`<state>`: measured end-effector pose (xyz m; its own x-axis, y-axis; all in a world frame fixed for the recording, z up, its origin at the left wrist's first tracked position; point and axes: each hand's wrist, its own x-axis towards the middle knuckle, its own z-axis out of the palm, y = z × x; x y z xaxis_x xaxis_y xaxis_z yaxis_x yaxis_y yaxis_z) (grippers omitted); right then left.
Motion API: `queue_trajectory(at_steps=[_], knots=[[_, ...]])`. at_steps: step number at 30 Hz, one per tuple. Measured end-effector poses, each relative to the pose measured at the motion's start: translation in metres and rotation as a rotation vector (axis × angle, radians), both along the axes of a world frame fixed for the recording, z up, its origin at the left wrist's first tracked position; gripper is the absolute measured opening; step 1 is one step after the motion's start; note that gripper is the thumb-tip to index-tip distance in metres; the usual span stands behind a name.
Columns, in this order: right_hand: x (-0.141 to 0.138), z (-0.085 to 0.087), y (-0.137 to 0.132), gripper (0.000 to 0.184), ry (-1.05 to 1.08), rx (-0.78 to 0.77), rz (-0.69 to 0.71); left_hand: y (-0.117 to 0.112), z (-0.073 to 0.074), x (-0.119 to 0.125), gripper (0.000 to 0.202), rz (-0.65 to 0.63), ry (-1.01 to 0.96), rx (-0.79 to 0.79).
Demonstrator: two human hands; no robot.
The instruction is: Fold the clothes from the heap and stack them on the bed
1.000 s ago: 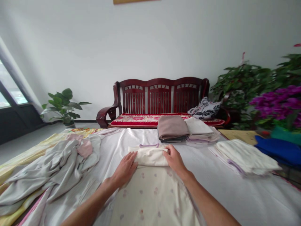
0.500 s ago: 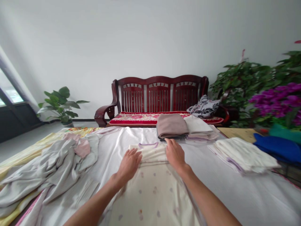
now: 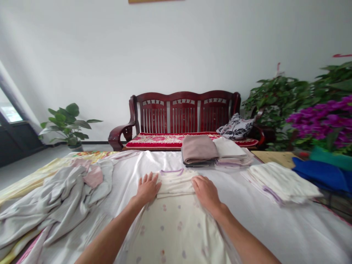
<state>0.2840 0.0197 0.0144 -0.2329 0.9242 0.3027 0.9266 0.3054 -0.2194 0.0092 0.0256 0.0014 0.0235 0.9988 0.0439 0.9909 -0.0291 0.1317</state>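
Observation:
A cream garment (image 3: 176, 227) with small printed motifs lies spread in front of me, its purple-trimmed neckline at the far end and a folded band across its upper part. My left hand (image 3: 148, 187) rests flat on the left edge of that band, fingers stretched out. On the right edge of the band lies my right hand (image 3: 205, 190), palm down, its fingers extended and close together. Part of the garment's sides is hidden under my forearms.
Rumpled grey clothes (image 3: 63, 198) lie at the left. Folded brown cloth (image 3: 199, 149) and white folded clothes (image 3: 231, 150) are stacked at the back; another folded pile (image 3: 283, 181) sits right, beside blue fabric (image 3: 321, 174). A wooden bench (image 3: 184, 113) stands beyond the white sheet (image 3: 253, 220).
My left hand has shifted slightly left and spread its fingers. My right hand has settled lower onto the fabric. The band's lower edge looks straighter, and the view has tilted up slightly.

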Motion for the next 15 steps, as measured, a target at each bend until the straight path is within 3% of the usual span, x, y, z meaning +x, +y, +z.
queue_trajectory(at_steps=[2,4,9,15], knots=[[0.001,0.009,0.011,0.035,0.004,0.020,-0.163,0.002,0.003,0.007,0.049,-0.005,-0.025,0.077],[0.001,0.012,0.022,0.031,-0.006,0.017,-0.254,0.001,0.002,0.014,0.043,-0.104,-0.100,0.155],[-0.006,0.008,0.036,0.016,0.005,-0.034,-0.223,-0.008,-0.006,0.026,0.044,-0.321,-0.239,0.170],[-0.010,0.004,0.039,0.025,0.021,-0.127,-0.268,-0.019,-0.006,0.032,0.053,-0.297,-0.066,0.086]])
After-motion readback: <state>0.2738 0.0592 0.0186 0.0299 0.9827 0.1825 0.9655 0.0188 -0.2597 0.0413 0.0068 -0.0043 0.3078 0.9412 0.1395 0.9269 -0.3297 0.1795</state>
